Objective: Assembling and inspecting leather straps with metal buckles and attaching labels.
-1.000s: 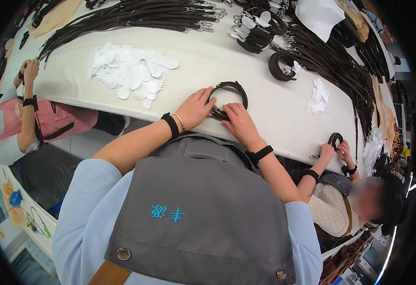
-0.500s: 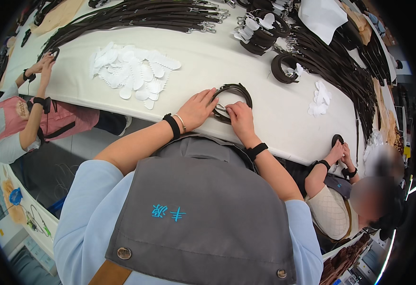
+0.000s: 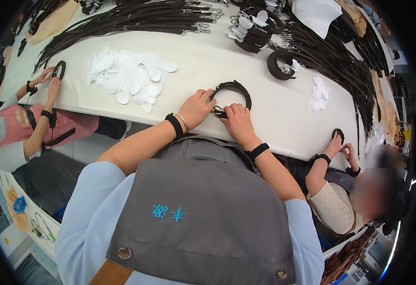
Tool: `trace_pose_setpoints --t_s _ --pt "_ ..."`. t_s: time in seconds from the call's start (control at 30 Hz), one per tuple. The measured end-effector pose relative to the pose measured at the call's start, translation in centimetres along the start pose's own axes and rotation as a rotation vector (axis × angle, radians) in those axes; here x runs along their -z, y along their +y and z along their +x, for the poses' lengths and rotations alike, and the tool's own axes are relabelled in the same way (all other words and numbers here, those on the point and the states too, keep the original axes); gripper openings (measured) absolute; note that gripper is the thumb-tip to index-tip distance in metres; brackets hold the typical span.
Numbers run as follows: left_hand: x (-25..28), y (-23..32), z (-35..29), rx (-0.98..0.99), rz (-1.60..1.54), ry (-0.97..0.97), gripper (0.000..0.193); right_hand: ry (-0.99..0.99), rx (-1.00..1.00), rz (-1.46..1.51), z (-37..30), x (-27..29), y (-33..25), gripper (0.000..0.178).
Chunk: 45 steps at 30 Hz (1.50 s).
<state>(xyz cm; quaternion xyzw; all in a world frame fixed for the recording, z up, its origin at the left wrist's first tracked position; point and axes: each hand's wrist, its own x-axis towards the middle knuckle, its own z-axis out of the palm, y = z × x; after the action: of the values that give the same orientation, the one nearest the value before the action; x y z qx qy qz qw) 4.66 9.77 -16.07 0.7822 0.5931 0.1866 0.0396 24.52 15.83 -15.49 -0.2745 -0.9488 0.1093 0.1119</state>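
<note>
A dark brown strap (image 3: pixel 245 91), wound into a round coil, lies near the table's front edge between my hands. My left hand (image 3: pixel 199 107) grips the coil's left side, its fingertips close to a small metal fitting. With fingers bent over the near right part of the coil, my right hand (image 3: pixel 239 121) holds it from the other side. A silver metal clasp (image 3: pixel 218 109) shows inside the near edge, between the two hands. My right fingers hide part of the strap's near side.
White paper tags (image 3: pixel 132 78) lie piled to the left, with a smaller pile (image 3: pixel 318 93) at right. Long dark straps (image 3: pixel 137 19) spread across the back. A finished-looking coil (image 3: pixel 280 66) sits beyond my right hand. Co-workers' hands (image 3: pixel 52 85) handle coils at both sides.
My right hand has shifted from pinching near the clasp to lying over the coil's near side. The strap's loops look closer together. The left co-worker's coil is now more visible.
</note>
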Motion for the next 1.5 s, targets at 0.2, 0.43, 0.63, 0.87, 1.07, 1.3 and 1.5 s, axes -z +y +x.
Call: trace_pose_setpoints --t_s 0.2,0.43,0.63,0.87,1.07,1.3,1.5 --pt "0.7 -0.4 0.7 0.021 -0.090 -0.046 0.042 -0.037 -0.019 0.005 0.2 0.6 0.0 0.033" --pt "2.0 -1.1 5.8 0.278 -0.117 -0.275 0.033 0.020 0.021 -0.059 -0.1 0.0 0.1 0.032" --pt "-0.1 -2.1 7.7 0.229 -0.003 -0.324 0.028 0.000 -0.016 -0.045 0.0 -0.2 -0.3 0.030" --pt "1.1 -5.1 7.3 0.232 -0.051 -0.250 0.025 0.015 -0.022 -0.042 -0.6 0.1 0.1 0.028" --pt "1.5 -6.6 7.9 0.312 0.051 -0.319 0.026 -0.006 0.075 -0.037 -1.0 0.5 0.7 0.030" --pt "1.5 -7.8 8.9 0.313 0.162 -0.323 0.025 -0.062 0.153 -0.020 -1.3 1.1 0.7 0.031" --pt "2.3 -8.6 9.8 0.299 0.225 -0.372 0.026 -0.037 0.193 0.008 -2.0 0.9 0.7 0.031"
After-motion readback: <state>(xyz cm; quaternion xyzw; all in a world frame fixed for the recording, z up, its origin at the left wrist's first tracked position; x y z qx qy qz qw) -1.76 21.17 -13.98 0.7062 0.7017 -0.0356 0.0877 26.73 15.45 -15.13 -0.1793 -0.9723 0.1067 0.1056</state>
